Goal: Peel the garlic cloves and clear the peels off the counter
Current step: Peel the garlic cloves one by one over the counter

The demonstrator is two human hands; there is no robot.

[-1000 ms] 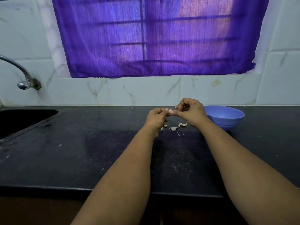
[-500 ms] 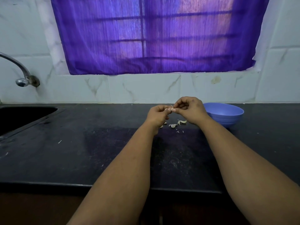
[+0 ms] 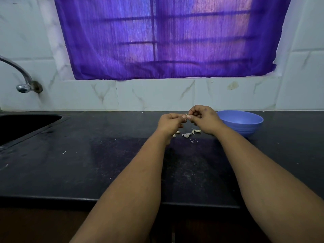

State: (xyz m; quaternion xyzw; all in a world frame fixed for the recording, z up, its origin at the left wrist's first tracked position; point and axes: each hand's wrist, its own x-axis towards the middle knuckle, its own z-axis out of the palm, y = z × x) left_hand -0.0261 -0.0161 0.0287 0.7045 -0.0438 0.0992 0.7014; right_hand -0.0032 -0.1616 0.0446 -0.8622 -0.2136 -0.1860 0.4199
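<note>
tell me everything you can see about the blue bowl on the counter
The blue bowl is round, plain and matte, plastic by the look of it, with faint ridges ringing its lower wall. It stands upright on the black counter, near the tiled back wall. The part of its inside that shows looks empty. The right hand hangs just in front of its left rim and hides a bit of it; whether they touch cannot be told. The garlic bits lie on the counter outside it.
</note>
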